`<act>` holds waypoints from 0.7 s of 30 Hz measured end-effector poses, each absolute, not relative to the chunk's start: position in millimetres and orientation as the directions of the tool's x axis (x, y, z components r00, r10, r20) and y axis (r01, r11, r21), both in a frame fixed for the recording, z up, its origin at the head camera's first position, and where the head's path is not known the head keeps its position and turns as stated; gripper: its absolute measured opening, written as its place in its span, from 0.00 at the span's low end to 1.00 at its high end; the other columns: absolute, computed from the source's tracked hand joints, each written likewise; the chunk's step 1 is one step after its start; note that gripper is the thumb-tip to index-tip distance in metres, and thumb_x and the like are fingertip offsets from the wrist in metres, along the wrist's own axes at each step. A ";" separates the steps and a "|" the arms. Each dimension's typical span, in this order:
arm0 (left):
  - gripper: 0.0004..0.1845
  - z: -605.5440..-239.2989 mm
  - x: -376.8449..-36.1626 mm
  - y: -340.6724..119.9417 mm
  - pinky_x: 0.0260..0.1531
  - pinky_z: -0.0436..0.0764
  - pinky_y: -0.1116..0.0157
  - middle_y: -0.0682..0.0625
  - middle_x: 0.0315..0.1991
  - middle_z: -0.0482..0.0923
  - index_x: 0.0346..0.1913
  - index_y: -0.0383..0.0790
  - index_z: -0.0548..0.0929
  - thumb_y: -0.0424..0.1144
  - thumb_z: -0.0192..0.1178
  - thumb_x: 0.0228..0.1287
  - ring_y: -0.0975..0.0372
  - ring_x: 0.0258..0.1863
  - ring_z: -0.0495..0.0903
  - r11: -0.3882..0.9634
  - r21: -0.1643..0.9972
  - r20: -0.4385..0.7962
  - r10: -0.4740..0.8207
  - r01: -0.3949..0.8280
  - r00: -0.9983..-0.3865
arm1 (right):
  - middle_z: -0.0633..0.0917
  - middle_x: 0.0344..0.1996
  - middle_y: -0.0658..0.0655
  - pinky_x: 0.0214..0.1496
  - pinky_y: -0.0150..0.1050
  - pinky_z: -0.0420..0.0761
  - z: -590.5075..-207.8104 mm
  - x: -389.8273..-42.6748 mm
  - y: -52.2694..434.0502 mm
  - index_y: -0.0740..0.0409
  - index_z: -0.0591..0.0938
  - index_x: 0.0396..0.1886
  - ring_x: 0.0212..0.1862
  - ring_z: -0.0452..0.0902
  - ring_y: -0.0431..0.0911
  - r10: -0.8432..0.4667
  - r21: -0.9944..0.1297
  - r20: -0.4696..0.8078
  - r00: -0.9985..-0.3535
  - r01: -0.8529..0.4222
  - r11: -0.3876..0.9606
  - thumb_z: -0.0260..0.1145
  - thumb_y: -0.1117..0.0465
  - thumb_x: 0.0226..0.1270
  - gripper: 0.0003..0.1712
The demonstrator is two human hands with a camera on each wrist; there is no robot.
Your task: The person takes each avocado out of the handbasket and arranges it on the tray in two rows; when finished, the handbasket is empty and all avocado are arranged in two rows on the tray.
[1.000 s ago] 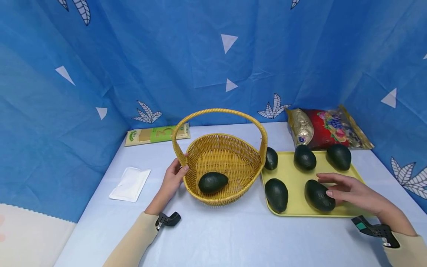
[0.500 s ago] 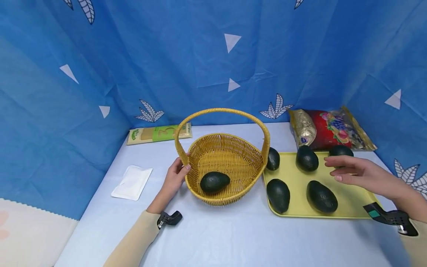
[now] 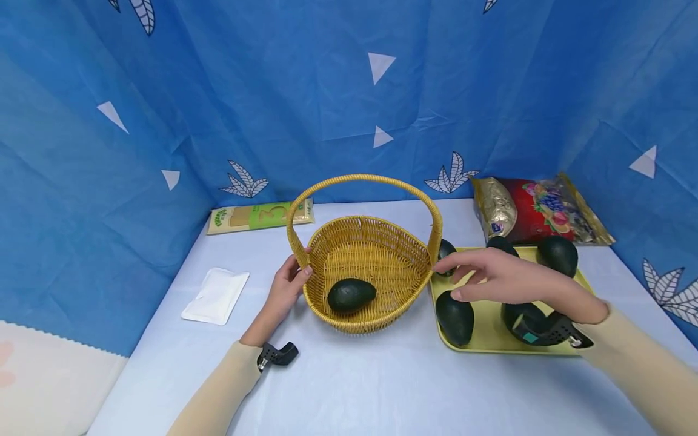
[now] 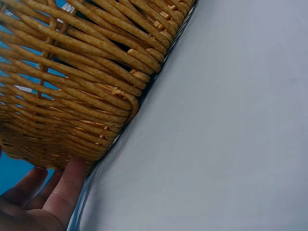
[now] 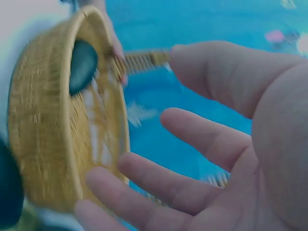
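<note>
Head view: I saw the left hand (image 3: pixel 285 289) gripping the basket (image 3: pixel 364 274) at its handle base, thumb over the rim. Right hand (image 3: pixel 498 277) hovered over the tray (image 3: pixel 579 277), just right of the basket, fingers spread and holding nothing. One avocado (image 3: pixel 351 295) lay inside the basket. Nearest avocado (image 3: pixel 454 317) sat on the tray beside the basket, under the right fingertips (image 5: pixel 130 166); contact unclear.
</note>
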State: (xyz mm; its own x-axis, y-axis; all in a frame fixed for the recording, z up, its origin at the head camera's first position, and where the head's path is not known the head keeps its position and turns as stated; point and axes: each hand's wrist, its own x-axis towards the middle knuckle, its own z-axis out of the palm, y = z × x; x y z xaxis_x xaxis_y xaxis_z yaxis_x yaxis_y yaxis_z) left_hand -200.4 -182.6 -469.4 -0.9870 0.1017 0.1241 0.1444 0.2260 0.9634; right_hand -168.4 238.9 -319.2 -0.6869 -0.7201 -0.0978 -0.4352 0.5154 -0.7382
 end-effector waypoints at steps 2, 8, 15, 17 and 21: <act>0.27 -469.7 -200.0 -182.9 0.50 0.84 0.70 0.36 0.72 0.70 0.75 0.43 0.67 0.40 0.55 0.77 0.43 0.68 0.74 0.234 0.961 0.124 0.101 0.145 -0.987 | 0.82 0.61 0.62 0.50 0.34 0.86 -318.5 -173.1 217.8 0.58 0.78 0.66 0.54 0.83 0.47 -0.748 -0.733 -0.115 -0.653 -0.452 0.507 0.67 0.56 0.73 0.25; 0.28 -470.7 -201.0 -182.9 0.50 0.84 0.70 0.35 0.72 0.69 0.76 0.42 0.67 0.40 0.55 0.77 0.43 0.69 0.73 0.226 0.964 0.117 0.103 0.138 -0.988 | 0.83 0.62 0.56 0.51 0.33 0.84 -327.5 -191.6 160.7 0.54 0.79 0.66 0.56 0.80 0.49 -0.797 -0.688 -0.117 -0.593 -0.530 0.496 0.68 0.59 0.69 0.25; 0.27 -469.1 -200.5 -181.9 0.49 0.84 0.71 0.35 0.72 0.70 0.75 0.43 0.67 0.40 0.55 0.77 0.44 0.67 0.75 0.223 0.966 0.108 0.101 0.128 -0.989 | 0.82 0.64 0.54 0.66 0.50 0.79 -338.2 -206.0 102.5 0.51 0.80 0.65 0.67 0.76 0.53 -0.835 -0.578 -0.141 -0.532 -0.641 0.506 0.66 0.61 0.70 0.24; 0.27 -469.6 -200.6 -181.9 0.50 0.84 0.70 0.35 0.72 0.70 0.75 0.43 0.67 0.40 0.55 0.77 0.43 0.68 0.74 0.221 0.967 0.110 0.098 0.129 -0.989 | 0.82 0.64 0.52 0.71 0.52 0.74 -340.5 -208.2 88.1 0.51 0.81 0.64 0.70 0.74 0.52 -0.845 -0.552 -0.148 -0.514 -0.666 0.502 0.66 0.63 0.71 0.23; 0.27 -469.6 -199.7 -181.1 0.54 0.83 0.68 0.37 0.74 0.68 0.75 0.43 0.67 0.40 0.55 0.77 0.44 0.71 0.72 0.218 0.968 0.109 0.099 0.129 -0.989 | 0.83 0.62 0.52 0.75 0.50 0.70 -346.5 -211.0 66.4 0.52 0.84 0.59 0.72 0.71 0.51 -0.862 -0.540 -0.185 -0.472 -0.684 0.490 0.65 0.67 0.70 0.20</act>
